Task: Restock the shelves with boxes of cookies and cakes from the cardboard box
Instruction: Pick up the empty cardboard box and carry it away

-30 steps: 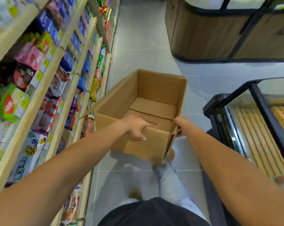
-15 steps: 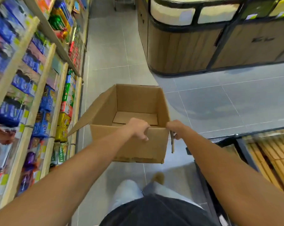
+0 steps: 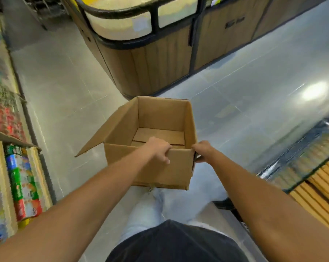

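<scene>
An open brown cardboard box (image 3: 159, 114) hangs in the air in front of me, and nothing lies inside it. My left hand (image 3: 159, 150) grips the top edge of its near wall, fingers curled over the rim. At the near right corner my right hand (image 3: 202, 150) grips the box. One flap sticks out to the left. The shelves (image 3: 14, 167) with colourful snack packs run along the left edge of the view.
A curved wooden display counter (image 3: 150, 59) with black trim stands ahead across the grey tiled floor (image 3: 65, 91). A low unit with wooden slats (image 3: 320, 182) is at the right. My legs show below the box.
The view has swung right, away from the shelves, toward the wooden counter. Both hands keep their hold on the box, which stays in front of me.
</scene>
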The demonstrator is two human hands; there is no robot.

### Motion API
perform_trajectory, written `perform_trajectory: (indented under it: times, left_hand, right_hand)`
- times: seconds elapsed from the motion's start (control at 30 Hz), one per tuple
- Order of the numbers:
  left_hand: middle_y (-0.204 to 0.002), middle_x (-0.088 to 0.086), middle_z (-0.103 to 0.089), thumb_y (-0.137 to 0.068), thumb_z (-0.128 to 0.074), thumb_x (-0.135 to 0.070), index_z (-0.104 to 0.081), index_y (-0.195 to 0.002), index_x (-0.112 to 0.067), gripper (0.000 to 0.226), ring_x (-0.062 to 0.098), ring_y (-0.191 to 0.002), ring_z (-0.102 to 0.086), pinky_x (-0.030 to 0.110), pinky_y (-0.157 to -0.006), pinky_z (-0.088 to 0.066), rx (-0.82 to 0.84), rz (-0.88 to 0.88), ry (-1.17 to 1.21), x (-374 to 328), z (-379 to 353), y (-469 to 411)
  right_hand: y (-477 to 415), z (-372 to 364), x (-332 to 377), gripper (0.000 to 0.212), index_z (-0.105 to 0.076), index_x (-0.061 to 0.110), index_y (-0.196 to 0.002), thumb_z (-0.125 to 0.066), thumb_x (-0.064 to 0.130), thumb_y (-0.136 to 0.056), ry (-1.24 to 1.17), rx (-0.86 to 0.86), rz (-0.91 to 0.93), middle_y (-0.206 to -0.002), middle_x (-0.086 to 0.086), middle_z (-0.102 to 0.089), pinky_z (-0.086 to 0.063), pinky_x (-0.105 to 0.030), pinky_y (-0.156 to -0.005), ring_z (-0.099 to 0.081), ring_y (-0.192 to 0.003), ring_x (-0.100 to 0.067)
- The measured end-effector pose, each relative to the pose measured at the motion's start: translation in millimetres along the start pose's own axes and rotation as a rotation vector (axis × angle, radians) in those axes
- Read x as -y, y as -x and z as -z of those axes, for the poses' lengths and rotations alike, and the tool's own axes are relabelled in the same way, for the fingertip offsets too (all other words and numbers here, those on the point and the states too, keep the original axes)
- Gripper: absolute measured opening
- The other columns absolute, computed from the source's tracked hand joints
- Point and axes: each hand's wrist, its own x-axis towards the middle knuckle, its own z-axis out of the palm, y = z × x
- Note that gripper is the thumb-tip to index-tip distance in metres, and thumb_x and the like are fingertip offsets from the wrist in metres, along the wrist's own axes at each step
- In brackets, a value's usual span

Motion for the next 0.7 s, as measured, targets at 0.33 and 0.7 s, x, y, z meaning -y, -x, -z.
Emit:
perform_trajectory:
  times: [0.33,0.7]
  left_hand:
    - [-0.104,0.001,-0.065,-0.087,-0.056,-0.045,-0.06,-0.108,-0.02,0.033,0.02,-0.095,-0.06,0.029,-0.066,-0.034,0.028,-0.346,-0.249,15.7,57.3,-133.2]
    - [-0.107,0.001,-0.064,-0.087,-0.058,-0.045,-0.055,-0.121,-0.024,0.04,0.022,-0.101,-0.06,0.033,-0.081,-0.042,0.15,-0.555,-0.504,-61.1,83.6,-276.5]
  right_hand:
    - [-61.8,42.8,3.5,0.012,-0.048,0.007,-0.091,-0.049,0.019,-0.093,-0.446,-0.212,-0.214,-0.08,-0.008,-0.043,-0.041,-0.037,-0.069,-0.045,-0.068,-0.022]
    - [-128.2,105.4,-43.3,0.039,-0.038,0.01,-0.126,-0.051,0.021,-0.091,-0.806,-0.39,-0.412,-0.101,-0.006,-0.05,-0.043,-0.032,-0.069,-0.05,-0.089,-0.021]
